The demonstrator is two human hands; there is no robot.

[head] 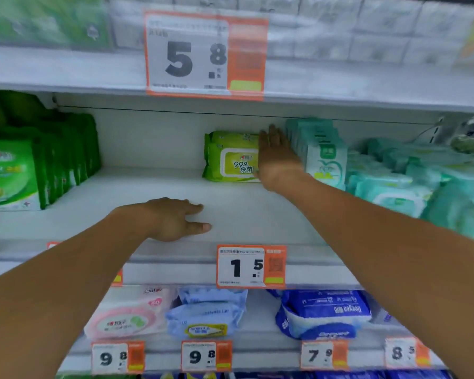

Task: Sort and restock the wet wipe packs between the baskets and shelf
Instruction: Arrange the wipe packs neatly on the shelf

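Shelf (pixel 137 203) bare left | right hand (pixel 278 160) flat against lime packs (pixel 230 160)

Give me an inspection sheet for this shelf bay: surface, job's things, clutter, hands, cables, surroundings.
Surface: white middle shelf, a wide bare stretch in its centre.
Job's things: lime-green wet wipe packs standing at the back; dark green packs in a row at left; teal and white packs at right, with more teal packs piled loosely beyond them.
Clutter: nothing seen.
Hands: left hand rests on the bare shelf, holding nothing; right hand open, fingers straight, flat against the lime-green packs.
Cables: nothing seen.
Surroundings: price tag 1.5 on the shelf edge; large 5.8 tag above; pink, pale blue and dark blue packs on the shelf below. No basket in view.
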